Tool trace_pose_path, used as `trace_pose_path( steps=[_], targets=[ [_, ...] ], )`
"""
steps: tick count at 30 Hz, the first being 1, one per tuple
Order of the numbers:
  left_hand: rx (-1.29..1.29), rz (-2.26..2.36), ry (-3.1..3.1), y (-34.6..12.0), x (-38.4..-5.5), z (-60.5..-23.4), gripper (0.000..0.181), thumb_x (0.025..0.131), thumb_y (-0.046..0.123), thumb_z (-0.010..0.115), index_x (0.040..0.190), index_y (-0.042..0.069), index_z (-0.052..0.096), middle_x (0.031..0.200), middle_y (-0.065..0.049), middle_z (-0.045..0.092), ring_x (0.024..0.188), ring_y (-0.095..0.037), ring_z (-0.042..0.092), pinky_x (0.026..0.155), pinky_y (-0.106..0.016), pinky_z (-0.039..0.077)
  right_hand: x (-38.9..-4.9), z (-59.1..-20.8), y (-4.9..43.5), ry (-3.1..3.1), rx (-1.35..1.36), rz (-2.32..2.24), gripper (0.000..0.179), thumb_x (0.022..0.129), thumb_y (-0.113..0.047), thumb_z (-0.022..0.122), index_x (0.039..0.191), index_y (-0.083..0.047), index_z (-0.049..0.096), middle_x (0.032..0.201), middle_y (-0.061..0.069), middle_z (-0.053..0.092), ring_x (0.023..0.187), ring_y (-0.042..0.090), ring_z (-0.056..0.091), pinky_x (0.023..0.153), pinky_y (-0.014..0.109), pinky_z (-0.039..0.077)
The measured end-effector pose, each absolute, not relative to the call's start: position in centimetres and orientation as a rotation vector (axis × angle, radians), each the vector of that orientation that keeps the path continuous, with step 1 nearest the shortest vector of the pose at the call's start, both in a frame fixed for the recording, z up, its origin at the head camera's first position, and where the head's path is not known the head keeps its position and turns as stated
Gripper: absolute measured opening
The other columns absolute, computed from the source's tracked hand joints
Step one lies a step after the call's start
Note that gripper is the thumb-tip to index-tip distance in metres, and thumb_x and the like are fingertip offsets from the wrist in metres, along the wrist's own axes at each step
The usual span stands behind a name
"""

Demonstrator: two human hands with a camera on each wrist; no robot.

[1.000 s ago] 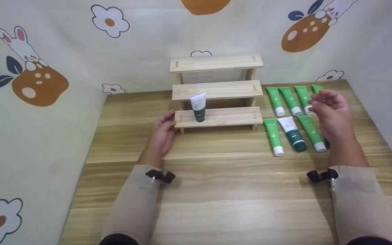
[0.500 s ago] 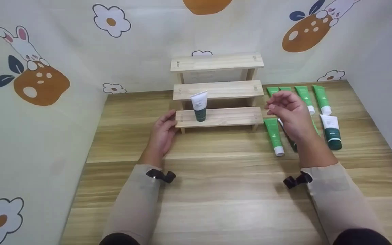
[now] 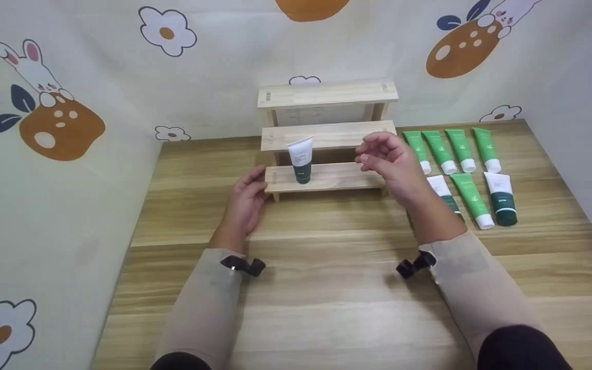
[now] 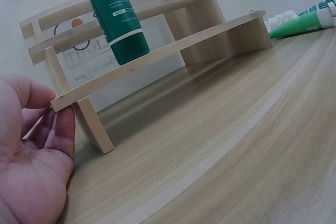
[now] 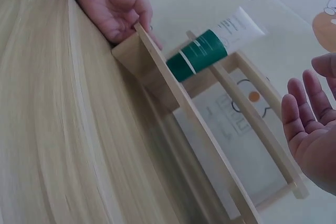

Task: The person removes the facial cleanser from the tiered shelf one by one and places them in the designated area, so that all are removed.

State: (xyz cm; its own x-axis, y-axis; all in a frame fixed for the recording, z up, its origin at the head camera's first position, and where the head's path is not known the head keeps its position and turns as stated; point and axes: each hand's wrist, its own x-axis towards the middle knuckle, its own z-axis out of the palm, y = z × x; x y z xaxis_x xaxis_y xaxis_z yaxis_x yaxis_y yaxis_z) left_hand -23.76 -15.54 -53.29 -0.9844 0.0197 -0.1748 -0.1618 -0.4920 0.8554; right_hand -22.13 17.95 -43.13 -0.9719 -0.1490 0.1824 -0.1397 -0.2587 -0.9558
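Observation:
A three-tier wooden display rack (image 3: 329, 183) stands against the back wall. On its lowest step, left of the middle, a white and dark green squeeze tube (image 3: 301, 158) stands upright on its cap. My left hand (image 3: 243, 208) pinches the left end of that step; in the left wrist view the thumb lies at the top of the board (image 4: 131, 71) and the fingers are below. Over the right part of the rack hovers my right hand (image 3: 392, 167), its fingers loosely bent and holding nothing. The right wrist view shows it apart from the tube (image 5: 205, 51).
Right of the rack, green tubes with white caps (image 3: 473, 200) lie in two rows. Among them are two white and dark green tubes, one at the right end (image 3: 501, 199) and one (image 3: 442, 187) partly behind my right forearm. Patterned walls border the wooden table (image 3: 327, 288).
My right hand has moved left from above the lying tubes to the right part of the rack. My left hand and the standing tube have stayed put.

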Motion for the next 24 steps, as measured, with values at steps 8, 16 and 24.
trace_pose_path(
  steps=[8, 16, 24],
  targets=[
    [-0.217, 2.635, 1.508, -15.5, -23.7, -53.3, 0.058, 0.099, -0.011, 0.049, 0.156, -0.007, 0.043, 0.145, -0.009, 0.057, 0.126, -0.018, 0.062, 0.103, -0.027, 0.057, -23.1, -43.7, 14.9, 1.930, -0.388, -2.415, 0.040, 0.095, 0.010, 0.068, 0.132, 0.012, 0.054, 0.106, 0.004, 0.073, 0.096, 0.020, 0.074, 0.079, 0.026, 0.063],
    [-0.211, 2.613, 1.534, -15.5, -23.7, -53.3, 0.056, 0.100, -0.010, 0.050, 0.156, -0.006, 0.045, 0.146, -0.011, 0.056, 0.125, -0.017, 0.061, 0.101, -0.025, 0.057, -23.5, -44.8, 12.4, 1.977, -0.356, -2.336, 0.047, 0.094, 0.009, 0.072, 0.137, 0.007, 0.055, 0.115, 0.005, 0.073, 0.104, 0.020, 0.074, 0.085, 0.025, 0.063],
    [-0.224, 2.608, 1.519, -15.5, -23.8, -53.3, 0.056, 0.100, -0.009, 0.050, 0.156, -0.005, 0.045, 0.149, -0.012, 0.055, 0.127, -0.018, 0.062, 0.103, -0.026, 0.057, -23.6, -45.0, 10.9, 2.000, -0.328, -2.338, 0.044, 0.095, 0.006, 0.072, 0.135, -0.005, 0.059, 0.135, 0.017, 0.070, 0.128, 0.031, 0.068, 0.105, 0.031, 0.060]
  ],
)
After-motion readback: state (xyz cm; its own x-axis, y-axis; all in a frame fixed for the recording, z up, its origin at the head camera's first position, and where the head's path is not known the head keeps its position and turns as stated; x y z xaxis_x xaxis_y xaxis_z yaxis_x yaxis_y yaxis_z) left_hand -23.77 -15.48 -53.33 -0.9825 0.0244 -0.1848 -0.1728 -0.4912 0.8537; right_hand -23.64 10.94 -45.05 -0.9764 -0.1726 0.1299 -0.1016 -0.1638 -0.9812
